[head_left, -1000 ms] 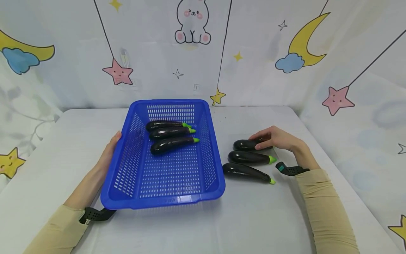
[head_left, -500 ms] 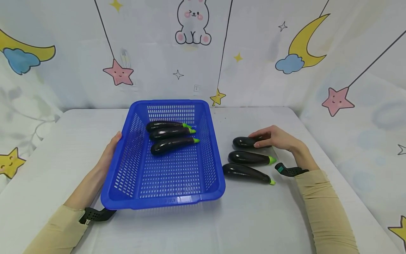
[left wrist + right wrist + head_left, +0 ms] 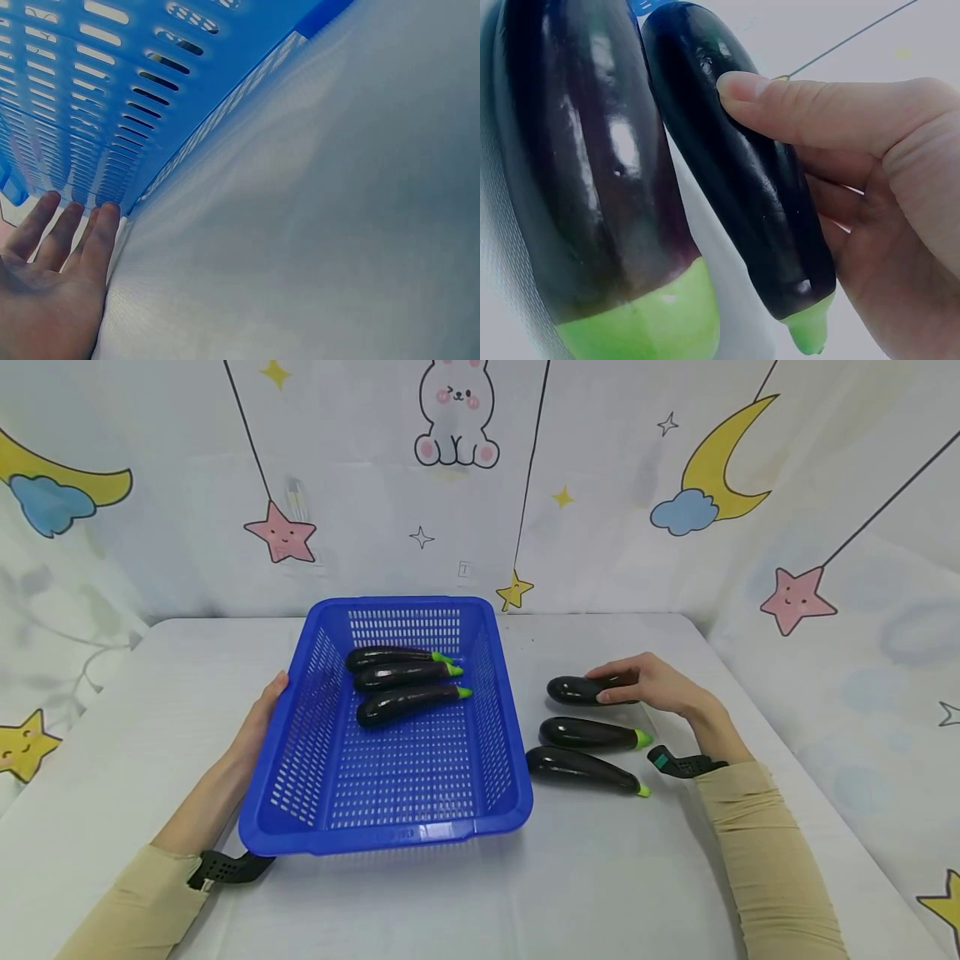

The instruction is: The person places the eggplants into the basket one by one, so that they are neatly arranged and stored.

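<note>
A blue plastic basket (image 3: 405,777) with slotted walls holds a group of three eggplants (image 3: 408,674) with green stem ends. My left hand (image 3: 258,722) touches its left side; the left wrist view shows the extended fingers (image 3: 101,244) against the slotted wall. To the right of the basket, my right hand (image 3: 648,683) pinches the farthest eggplant (image 3: 573,690) of another three, its stem end hidden by the hand. The right wrist view shows the thumb (image 3: 742,90) across this eggplant's dark body. A middle eggplant (image 3: 588,732) and a nearer eggplant (image 3: 577,767) lie in front of it.
Everything stands on a white-covered table (image 3: 600,877). A white curtain (image 3: 600,552) printed with stars, moons and a bear hangs behind and to the sides. The nearest loose eggplant's rounded end meets the basket's right rim in the head view.
My right hand has shifted slightly away from me and to the left, the pinched eggplant moving with it, widening the gap to the middle eggplant. The basket and my left hand stay put.
</note>
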`<state>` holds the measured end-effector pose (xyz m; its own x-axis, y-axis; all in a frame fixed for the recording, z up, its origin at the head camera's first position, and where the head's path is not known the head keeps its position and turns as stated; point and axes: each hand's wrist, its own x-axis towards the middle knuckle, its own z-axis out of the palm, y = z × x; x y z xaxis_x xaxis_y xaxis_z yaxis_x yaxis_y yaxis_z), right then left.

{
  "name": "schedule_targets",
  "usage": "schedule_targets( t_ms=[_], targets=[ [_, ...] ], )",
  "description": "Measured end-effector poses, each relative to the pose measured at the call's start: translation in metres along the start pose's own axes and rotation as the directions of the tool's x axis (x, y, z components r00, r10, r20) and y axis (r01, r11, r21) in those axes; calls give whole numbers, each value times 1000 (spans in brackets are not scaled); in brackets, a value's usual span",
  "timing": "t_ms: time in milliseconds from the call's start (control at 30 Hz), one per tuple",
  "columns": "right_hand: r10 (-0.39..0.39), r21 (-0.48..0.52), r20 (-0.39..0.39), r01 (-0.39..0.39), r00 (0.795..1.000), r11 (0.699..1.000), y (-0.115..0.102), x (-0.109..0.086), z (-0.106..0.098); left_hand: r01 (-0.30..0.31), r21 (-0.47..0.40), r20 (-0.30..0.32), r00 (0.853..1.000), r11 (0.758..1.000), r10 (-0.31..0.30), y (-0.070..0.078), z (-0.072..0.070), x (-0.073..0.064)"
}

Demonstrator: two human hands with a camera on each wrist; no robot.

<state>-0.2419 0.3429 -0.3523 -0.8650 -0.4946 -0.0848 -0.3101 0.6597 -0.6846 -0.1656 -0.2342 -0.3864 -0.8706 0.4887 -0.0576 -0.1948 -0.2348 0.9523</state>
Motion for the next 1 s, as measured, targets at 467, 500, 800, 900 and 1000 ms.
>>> schedule_targets(
  t_ms=[467,500,800,900,1000],
  targets=[
    [15,-4,-9,-15,1000,1000,-6,-1,-1,-13,-32,29,999,999,14,-1,1,0],
    [15,-5,-8,-15,1000,1000,-7,0,-1,-13,-39,28,1000,999,14,-1,1,0],
    [-2,3,2,2,1000,1000,-16,5,-7,14,34,-18,1000,999,-13,1,0,-2],
    [0,4,-9,0,1000,1000,-21,8,-9,20,41,-25,1000,999,-19,1,0,-1],
    [8,10,-23,-8,1000,1000,-27,10,-11,19,44,-24,1000,999,-18,1,0,-1]
  ],
)
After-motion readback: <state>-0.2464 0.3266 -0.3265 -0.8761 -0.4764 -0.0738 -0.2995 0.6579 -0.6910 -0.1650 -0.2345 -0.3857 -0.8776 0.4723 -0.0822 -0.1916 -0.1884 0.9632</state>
